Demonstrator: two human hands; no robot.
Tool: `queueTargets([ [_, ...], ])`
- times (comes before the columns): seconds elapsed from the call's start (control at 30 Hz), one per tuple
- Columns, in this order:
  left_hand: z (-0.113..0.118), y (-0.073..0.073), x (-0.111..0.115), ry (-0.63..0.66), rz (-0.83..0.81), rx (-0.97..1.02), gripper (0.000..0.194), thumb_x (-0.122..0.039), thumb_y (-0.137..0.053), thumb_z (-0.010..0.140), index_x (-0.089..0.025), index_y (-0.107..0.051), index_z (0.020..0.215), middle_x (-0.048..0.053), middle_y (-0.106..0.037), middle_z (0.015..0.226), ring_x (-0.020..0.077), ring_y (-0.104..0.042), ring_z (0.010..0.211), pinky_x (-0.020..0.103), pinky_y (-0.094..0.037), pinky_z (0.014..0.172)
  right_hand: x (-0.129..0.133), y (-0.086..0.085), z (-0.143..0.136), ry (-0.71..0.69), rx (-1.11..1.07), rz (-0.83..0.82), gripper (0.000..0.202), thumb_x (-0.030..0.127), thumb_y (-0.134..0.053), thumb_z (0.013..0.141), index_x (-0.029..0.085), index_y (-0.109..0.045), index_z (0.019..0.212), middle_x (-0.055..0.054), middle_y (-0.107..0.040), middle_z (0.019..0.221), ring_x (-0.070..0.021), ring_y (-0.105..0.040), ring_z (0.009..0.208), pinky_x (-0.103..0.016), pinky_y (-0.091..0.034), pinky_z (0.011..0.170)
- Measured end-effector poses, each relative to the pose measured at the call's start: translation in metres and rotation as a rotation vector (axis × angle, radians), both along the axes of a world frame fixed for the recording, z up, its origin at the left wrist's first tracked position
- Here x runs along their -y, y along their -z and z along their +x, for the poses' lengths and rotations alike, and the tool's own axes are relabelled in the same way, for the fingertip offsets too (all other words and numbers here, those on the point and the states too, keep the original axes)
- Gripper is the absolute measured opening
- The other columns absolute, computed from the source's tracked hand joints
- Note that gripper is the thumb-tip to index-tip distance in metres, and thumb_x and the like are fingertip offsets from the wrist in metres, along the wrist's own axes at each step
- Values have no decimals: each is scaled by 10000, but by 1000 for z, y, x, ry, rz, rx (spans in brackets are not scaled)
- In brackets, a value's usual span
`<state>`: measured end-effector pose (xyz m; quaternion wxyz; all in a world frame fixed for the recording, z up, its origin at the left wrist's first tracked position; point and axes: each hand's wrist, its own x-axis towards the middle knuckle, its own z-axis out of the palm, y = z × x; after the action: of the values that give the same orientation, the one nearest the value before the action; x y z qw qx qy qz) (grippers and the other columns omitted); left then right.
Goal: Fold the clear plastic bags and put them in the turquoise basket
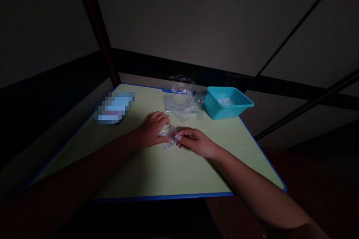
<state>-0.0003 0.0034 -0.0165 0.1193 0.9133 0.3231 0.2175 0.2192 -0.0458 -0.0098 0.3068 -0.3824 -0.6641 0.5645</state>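
The small, clear plastic bag (167,133) lies on the pale green, blue-edged counter (174,179), under the spread left fingers (162,140), thumb touching it; whether they grip it I cannot tell. The right fingers (186,141) seem pinched on it, just right of that thumb. Light, steady left pressure would suit such thin film, with gentle right-hand pulls, clear of the crumpled transparent plastic (182,108) beyond both.

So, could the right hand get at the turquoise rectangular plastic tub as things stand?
Probably yes: only pale green tabletop shows between the right hand and the turquoise tub, though the hand is busy at a small translucent plastic bag.
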Motion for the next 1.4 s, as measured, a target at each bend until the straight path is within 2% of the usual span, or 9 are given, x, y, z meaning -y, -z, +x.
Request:
queueTargets([
  [0.1, 1, -1, 0, -62, -38, 100, 411, -438, -500, 879, -164, -535, 1184, 149, -554, 1254, 291, -418, 1260, 476, -340, 1072, 3, -5, 0, -31, 88, 261, 390, 531, -577, 860, 155, -679, 853, -36, -598, 824, -137, -555, 731, -277, -461, 683],
  [0.2, 2, 1, -1, -84, -162, 169, 485, -437, -389, 919, -139, -509, 1283, 156, -489, 1384, 266, -377, 1344, 446, -291, 1129, 5, -11, 0, -68, 116, 401, 366, 489, -551, 891, 153, -695, 897, -69, -618, 897, -171, -579, 826, -307, -464, 755],
  [0.47, 5, -7, 2, -1, -648, 365, 565, -550, -478, 867, -147, -597, 1244, 101, -689, 1183, 248, -630, 1106, 379, -462, 972, 6, -17, 1, -14, 111, 430, 340, 454, -540, 909, 159, -708, 890, -97, -653, 957, -196, -609, 913, -321, -462, 817],
  [0.67, 7, -12, 1, -130, -794, 450, 481, -483, -629, 726, -136, -700, 1051, 82, -752, 1003, 260, -686, 948, 323, -505, 794, 3, -13, 4, 49, 105, 442, 356, 453, -517, 923, 151, -676, 818, -69, -624, 850, -167, -573, 787, -286, -439, 716],
  [0.87, 9, -11, 3, -208, -873, 435, 398, -395, -656, 655, -128, -722, 943, 65, -758, 847, 204, -679, 760, 259, -464, 645, -3, -7, 5, 100, 77, 450, 374, 450, -525, 917, 147, -649, 737, -51, -597, 787, -149, -545, 745, -267, -421, 681],
  [0.93, 10, -10, 5, -205, -877, 429, 370, -402, -655, 654, -128, -732, 891, 56, -744, 773, 188, -658, 687, 251, -442, 603, -3, -5, 4, 121, 43, 420, 335, 436, -556, 900, 149, -656, 760, -52, -607, 799, -150, -551, 755, -272, -425, 689],
  [1.03, 10, -13, 9, -222, -873, 445, 340, -420, -654, 658, -121, -731, 800, 37, -701, 657, 162, -610, 592, 238, -403, 554, -3, -3, 3, 168, -85, 281, 273, 407, -651, 832, 173, -651, 973, -28, -617, 829, -136, -562, 733, -259, -435, 654],
  [1.17, 13, -18, 13, -271, -929, 548, 319, -390, -674, 639, -119, -728, 798, 21, -665, 603, 149, -585, 560, 237, -401, 545, -5, 1, 1, 234, -250, 32, 567, 354, -774, 703, 243, -517, 1195, 62, -572, 730, -85, -536, 552, -203, -415, 496],
  [1.4, 18, -18, 15, -229, -1155, 864, 322, -346, -770, 582, -119, -719, 804, 57, -721, 740, 187, -666, 725, 322, -499, 769, -7, 1, -2, 222, -274, -148, 373, 402, -800, 653, 155, -592, 841, 49, -605, 609, -69, -545, 451, -183, -427, 438],
])
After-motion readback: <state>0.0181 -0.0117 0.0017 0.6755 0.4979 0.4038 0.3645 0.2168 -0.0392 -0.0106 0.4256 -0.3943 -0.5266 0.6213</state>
